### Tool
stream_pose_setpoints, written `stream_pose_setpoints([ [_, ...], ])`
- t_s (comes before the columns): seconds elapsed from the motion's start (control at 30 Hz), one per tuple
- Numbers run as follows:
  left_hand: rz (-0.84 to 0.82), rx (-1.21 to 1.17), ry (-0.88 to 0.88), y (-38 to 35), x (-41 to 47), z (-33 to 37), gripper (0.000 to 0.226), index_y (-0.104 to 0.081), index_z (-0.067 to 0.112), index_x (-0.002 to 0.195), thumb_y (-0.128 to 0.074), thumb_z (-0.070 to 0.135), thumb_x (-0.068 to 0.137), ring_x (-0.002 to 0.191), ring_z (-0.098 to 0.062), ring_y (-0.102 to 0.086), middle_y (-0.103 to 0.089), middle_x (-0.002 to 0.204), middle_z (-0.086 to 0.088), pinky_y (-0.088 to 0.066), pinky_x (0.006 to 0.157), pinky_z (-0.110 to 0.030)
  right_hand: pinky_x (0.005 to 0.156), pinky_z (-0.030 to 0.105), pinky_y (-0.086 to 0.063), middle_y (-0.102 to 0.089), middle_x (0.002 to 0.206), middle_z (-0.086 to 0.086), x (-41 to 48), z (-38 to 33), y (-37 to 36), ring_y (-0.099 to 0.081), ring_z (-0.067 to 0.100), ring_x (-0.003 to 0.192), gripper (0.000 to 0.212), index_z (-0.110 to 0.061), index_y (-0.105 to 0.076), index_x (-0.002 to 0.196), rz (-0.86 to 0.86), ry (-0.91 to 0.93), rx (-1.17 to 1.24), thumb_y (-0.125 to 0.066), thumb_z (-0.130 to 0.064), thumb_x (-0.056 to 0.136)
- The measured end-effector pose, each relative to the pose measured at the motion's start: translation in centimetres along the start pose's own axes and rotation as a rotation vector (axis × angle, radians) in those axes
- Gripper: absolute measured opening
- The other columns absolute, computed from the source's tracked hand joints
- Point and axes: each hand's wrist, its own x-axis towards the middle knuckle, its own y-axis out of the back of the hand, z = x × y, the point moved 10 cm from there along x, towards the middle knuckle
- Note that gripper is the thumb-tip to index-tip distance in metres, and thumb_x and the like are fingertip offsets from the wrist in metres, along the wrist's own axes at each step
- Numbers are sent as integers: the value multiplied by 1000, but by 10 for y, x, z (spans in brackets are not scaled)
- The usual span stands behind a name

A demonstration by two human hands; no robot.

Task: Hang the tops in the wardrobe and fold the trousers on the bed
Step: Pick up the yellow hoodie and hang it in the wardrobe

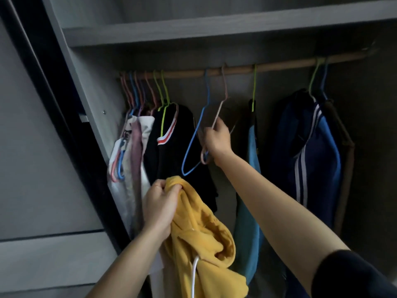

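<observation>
Head view shows the yellow cotton hooded top (199,229) with a white drawstring (194,276), bunched low in front of the open wardrobe. The left hand (160,203) holds it, fingers clamped on the fabric. The right hand (217,139) reaches up, fingers closed around an empty thin pink wire hanger (225,84), which hooks on the wooden rail (279,65) beside an empty blue wire hanger (194,136). Several garments already hang there. I judge this top is not yet on a hanger; trousers and bed are out of sight. No readable writing appears.
</observation>
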Motion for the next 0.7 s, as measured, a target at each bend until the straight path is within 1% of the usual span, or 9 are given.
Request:
stream_pose_setpoints([
  [0.07,-62,-11,-8,-3,7,-5,26,-65,33,79,-63,52,61,73,-23,-70,-71,72,0,-60,67,-47,105,48,-46,-63,125,11,-6,-11,11,-58,27,117,46,-20,-59,132,74,52,15,-46,-7,89],
  [0.13,-119,-15,-16,-9,11,-10,17,-66,34,78,-64,47,67,64,-13,-69,-70,68,3,-56,55,-31,108,44,-43,-60,130,6,-22,-18,23,-55,22,122,50,-25,-55,138,126,95,0,-48,-12,90],
  [0.2,-184,-40,-2,-20,9,-15,8,-66,28,78,-65,35,77,57,-5,-65,-69,67,3,-49,46,-19,99,34,-47,-62,119,-5,-52,-22,41,-57,10,108,46,-30,-58,132,184,167,-47,-51,-18,89],
  [0.27,-296,-54,32,-40,2,-24,7,-64,22,86,-63,28,86,69,-15,-68,-69,74,-2,-56,58,-27,77,30,-50,-61,93,-13,-92,-10,61,-57,4,83,28,-34,-59,111,240,217,-118,-53,-23,87],
  [0.33,-394,-57,69,-59,-8,-32,11,-63,17,97,-60,26,91,81,-25,-68,-68,88,-9,-57,71,-39,63,36,-52,-59,82,-5,-135,14,82,-59,14,71,10,-31,-53,96,277,213,-152,-56,-24,89],
  [0.4,-470,-35,73,-76,-16,-40,10,-63,16,95,-60,24,90,80,-28,-67,-69,88,-11,-56,69,-40,55,28,-47,-56,74,-9,-174,40,109,-54,10,62,12,-29,-52,95,308,172,-174,-63,-25,92],
  [0.53,-585,64,63,-105,-34,-60,7,-63,23,90,-60,29,87,74,-23,-68,-69,83,-5,-52,56,-30,63,28,-44,-63,87,-4,-242,91,159,-54,10,72,29,-36,-57,125,384,-4,-155,-59,-39,97],
  [0.63,-573,160,38,-119,-42,-76,5,-61,25,90,-59,30,87,76,-20,-66,-67,85,-1,-47,55,-25,60,27,-45,-68,82,-7,-292,102,188,-57,6,66,22,-37,-69,111,484,13,-235,-52,-39,96],
  [0.7,-561,242,-7,-126,-47,-82,14,-63,23,96,-59,34,88,74,-19,-65,-67,85,-1,-47,54,-25,59,25,-45,-68,83,-15,-317,105,197,-59,5,66,24,-35,-69,112,470,34,-318,-51,-36,96],
])
